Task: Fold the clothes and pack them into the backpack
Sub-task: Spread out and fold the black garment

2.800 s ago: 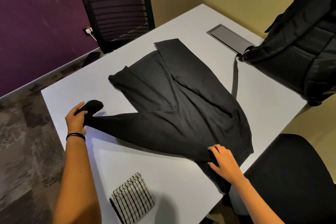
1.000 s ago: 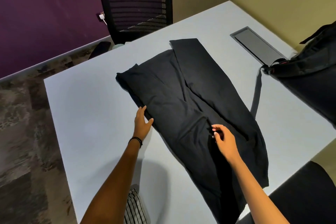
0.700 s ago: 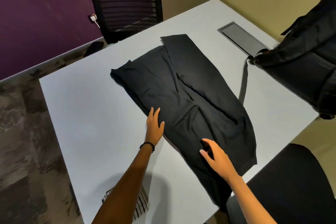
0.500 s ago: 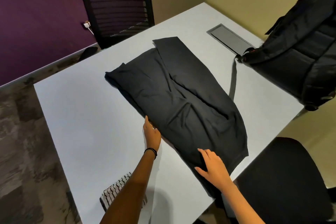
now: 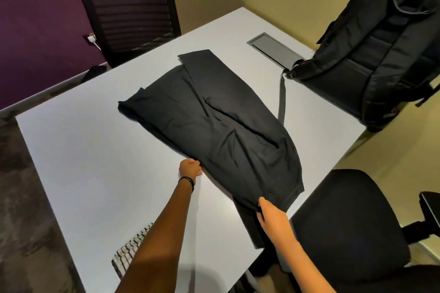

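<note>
While the worktop [image 5: 83, 150] is carrying the backpack [image 5: 371, 59] at its far right, the black garment [image 5: 214, 126] is lying part-folded in the middle — the left hand [image 5: 189, 170] is gripping its side edge, the right hand [image 5: 271, 219] pinching its hem, likely readying another fold.

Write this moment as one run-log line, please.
stage: folding | left hand: grips black garment side edge | right hand: pinches its near corner | backpack: right edge of table
</note>
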